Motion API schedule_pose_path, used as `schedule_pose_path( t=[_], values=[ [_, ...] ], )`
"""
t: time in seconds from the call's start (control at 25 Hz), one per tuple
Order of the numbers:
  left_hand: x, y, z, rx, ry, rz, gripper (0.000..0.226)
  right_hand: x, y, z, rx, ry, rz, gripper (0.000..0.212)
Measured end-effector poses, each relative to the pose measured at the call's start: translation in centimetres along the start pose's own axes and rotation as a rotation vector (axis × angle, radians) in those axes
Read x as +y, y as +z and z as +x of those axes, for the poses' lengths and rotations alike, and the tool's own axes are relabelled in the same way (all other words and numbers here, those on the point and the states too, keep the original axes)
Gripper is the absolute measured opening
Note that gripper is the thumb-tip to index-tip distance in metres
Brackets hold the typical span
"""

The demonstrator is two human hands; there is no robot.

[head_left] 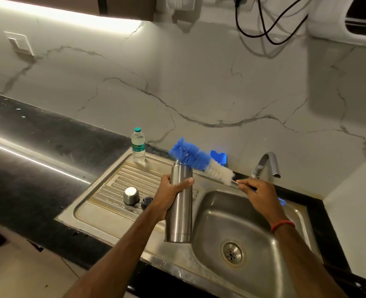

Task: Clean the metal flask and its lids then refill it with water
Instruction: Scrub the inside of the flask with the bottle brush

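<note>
L hand: your left hand (169, 196) wraps the flask's upper half, thumb across the front, fingers curled round the back.
Flask: metal flask (178, 211) is near upright, mouth up, held in the air over the seam btwn drainboard (113, 186) & sink basin (253, 214); it sits just below view centre.
R hand: your right hand (257, 194), at 3 o'clock of the flask, pinches the brush's thin wire handle just under the white bristles.
Brush: blue & white bottle brush (199, 161) lies slantwise, blue tip twd 10 o'clock, handle twd 4 o'clock. Blue bristles cross at the flask mouth; can't tell if they touch the rim.
Lids: steel cap (131, 196) sits dome up on the drainboard ribs, 9 o'clock of the flask; black inner lid (147, 202) just beside it on its 3 o'clock side, partly hidden by your left wrist.
Water btl: plastic bottle (138, 146), green cap, upright at the drainboard's far edge, 11 o'clock of the flask.
Tap: tap (266, 165) at 2 o'clock of the flask, spout curving over the basin's far rim.
Bench: dark bench (37, 151) runs off twd 9 o'clock.
</note>
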State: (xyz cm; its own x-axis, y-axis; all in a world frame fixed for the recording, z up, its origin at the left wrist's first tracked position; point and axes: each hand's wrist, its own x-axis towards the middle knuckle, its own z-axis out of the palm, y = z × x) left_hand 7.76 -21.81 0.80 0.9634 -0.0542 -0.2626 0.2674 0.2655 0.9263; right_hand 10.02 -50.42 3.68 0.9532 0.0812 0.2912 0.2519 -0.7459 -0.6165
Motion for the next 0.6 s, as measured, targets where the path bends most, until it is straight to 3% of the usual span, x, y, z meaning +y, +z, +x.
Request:
schedule_pose_path(
  t=[0.2,0.44,0.6],
  values=[
    [0.1,1.6,-0.2,-0.020,0.054,0.045,0.096,-2.5,1.6,2.4,0.044,-0.168,0.020,0.019],
    [0.8,-0.3,-0.4,-0.003,0.100,0.068,0.083,2.2,-1.1,-0.2,0.031,-0.020,0.003,0.021],
    [0.6,0.7,-0.2,-0.024,0.097,0.057,0.057,-1.7,1.1,2.3,0.050,-0.127,0.034,0.020]
  ],
)
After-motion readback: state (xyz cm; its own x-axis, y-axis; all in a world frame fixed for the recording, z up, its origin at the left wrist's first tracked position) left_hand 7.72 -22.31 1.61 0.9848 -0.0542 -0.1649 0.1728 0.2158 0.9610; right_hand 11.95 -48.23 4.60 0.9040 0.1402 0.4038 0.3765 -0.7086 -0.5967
